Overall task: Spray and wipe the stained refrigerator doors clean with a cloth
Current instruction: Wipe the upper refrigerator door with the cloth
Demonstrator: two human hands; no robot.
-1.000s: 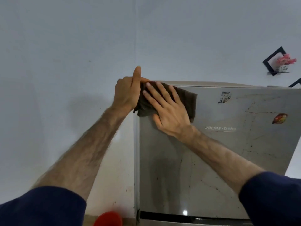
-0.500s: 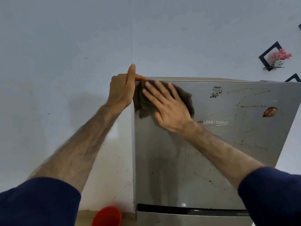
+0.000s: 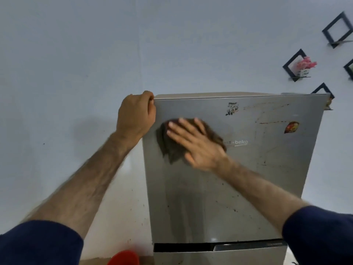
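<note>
The grey upper refrigerator door (image 3: 248, 188) fills the middle of the head view, marked with brown streaks and specks on its right and lower parts. A dark brown cloth (image 3: 172, 150) lies flat against the door's upper left area. My right hand (image 3: 196, 144) presses on it with straight, spread fingers, slightly blurred. My left hand (image 3: 135, 115) grips the door's top left corner, fingers curled over the edge. The lower door (image 3: 219, 257) shows below a dark gap.
A pale wall surrounds the refrigerator. Black diamond wall shelves (image 3: 295, 66) hang at the upper right, one holding pink flowers. A red round object (image 3: 124, 258) sits on the floor at the bottom, left of the refrigerator. Two stickers (image 3: 291, 127) sit on the door's upper right.
My right hand has slid the cloth down and to the right from the door's top left corner. My left hand's raised thumb has come down onto the corner.
</note>
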